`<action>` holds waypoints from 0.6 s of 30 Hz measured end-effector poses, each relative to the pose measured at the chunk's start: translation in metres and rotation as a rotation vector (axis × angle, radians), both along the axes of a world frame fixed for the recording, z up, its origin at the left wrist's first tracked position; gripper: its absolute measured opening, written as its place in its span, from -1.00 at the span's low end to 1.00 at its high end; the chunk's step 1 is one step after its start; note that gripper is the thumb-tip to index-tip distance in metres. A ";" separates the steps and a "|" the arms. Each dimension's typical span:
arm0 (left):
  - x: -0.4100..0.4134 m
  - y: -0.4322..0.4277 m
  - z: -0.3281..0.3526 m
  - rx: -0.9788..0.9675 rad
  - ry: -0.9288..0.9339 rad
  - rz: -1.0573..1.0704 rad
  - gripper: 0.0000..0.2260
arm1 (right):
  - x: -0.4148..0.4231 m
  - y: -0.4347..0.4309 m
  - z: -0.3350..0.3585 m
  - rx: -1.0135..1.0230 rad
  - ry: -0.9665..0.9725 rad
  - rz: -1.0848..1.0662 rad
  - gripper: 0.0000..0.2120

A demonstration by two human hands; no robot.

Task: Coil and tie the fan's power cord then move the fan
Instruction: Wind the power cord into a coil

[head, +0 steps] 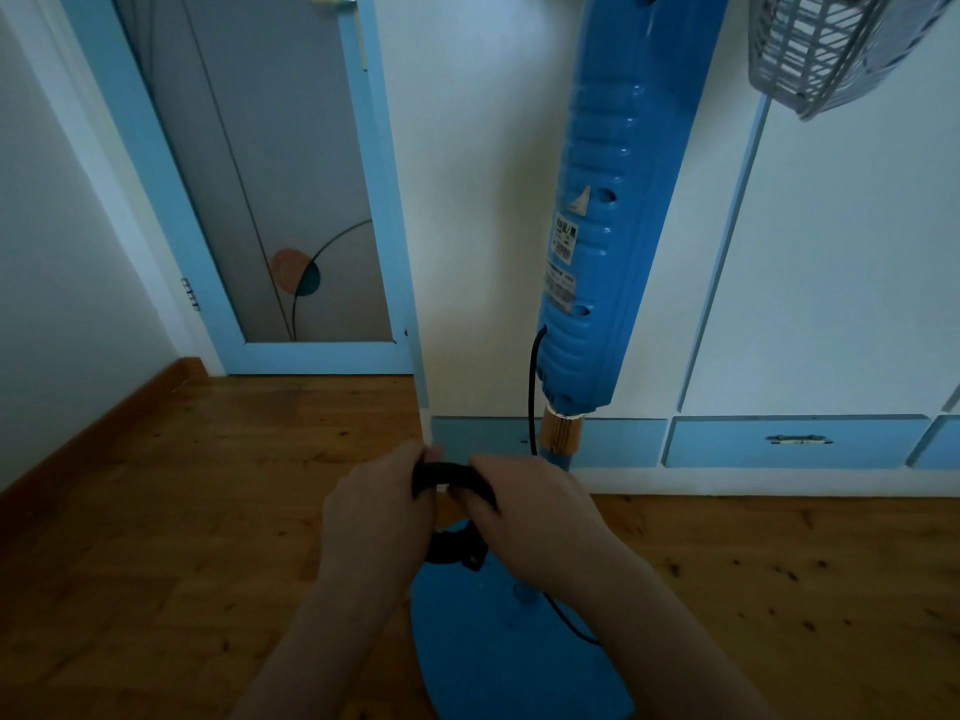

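A blue pedestal fan stands on the wooden floor, its flat blue base right below me and its grey grille at the top right. The black power cord drops from the column's lower left side. Most of it is gathered into a black coil held above the base. My left hand grips the coil's left side. My right hand grips its right side. The coil's lower loops show between my hands. A loose stretch of cord trails over the base.
A white wardrobe with blue drawers stands right behind the fan. A blue-framed door with a patterned panel is to the left. A white wall and wooden skirting run along the far left.
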State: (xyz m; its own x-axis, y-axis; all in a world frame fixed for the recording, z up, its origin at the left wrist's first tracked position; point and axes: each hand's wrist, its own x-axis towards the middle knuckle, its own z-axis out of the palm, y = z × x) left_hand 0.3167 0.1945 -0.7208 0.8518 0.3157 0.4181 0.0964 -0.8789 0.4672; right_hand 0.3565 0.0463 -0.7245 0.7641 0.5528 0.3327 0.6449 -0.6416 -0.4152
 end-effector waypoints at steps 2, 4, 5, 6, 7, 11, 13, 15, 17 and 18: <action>0.003 -0.003 -0.001 -0.319 -0.051 0.001 -0.77 | 0.001 -0.004 0.010 0.228 0.220 0.038 -0.77; 0.005 -0.002 -0.003 -0.549 -0.042 0.046 -0.73 | 0.003 -0.011 0.021 0.427 0.446 0.124 -0.71; 0.007 0.000 -0.004 -0.620 -0.041 0.064 -0.72 | 0.003 -0.013 0.024 0.476 0.535 0.160 -0.65; 0.007 0.003 -0.004 -0.678 -0.050 0.085 -0.73 | 0.001 -0.013 0.026 0.477 0.603 0.186 -0.61; 0.009 0.006 -0.005 -0.739 -0.068 0.103 -0.74 | -0.002 -0.011 0.025 0.440 0.642 0.186 -0.54; 0.010 0.007 -0.003 -0.922 -0.137 0.114 -0.73 | -0.019 0.017 0.007 0.428 0.511 0.044 -0.61; 0.010 0.000 -0.001 -0.979 -0.163 0.086 -0.73 | -0.023 0.025 0.002 0.509 0.361 -0.087 -0.76; 0.008 -0.008 0.002 -1.037 -0.157 0.046 -0.73 | -0.022 0.026 0.001 0.457 0.192 -0.166 -0.80; 0.008 -0.011 0.001 -1.085 -0.089 -0.003 -0.75 | -0.021 0.023 0.001 0.366 0.087 -0.168 -0.78; 0.007 -0.012 -0.001 -1.111 -0.037 -0.033 -0.76 | -0.021 0.021 0.002 0.317 0.041 -0.158 -0.76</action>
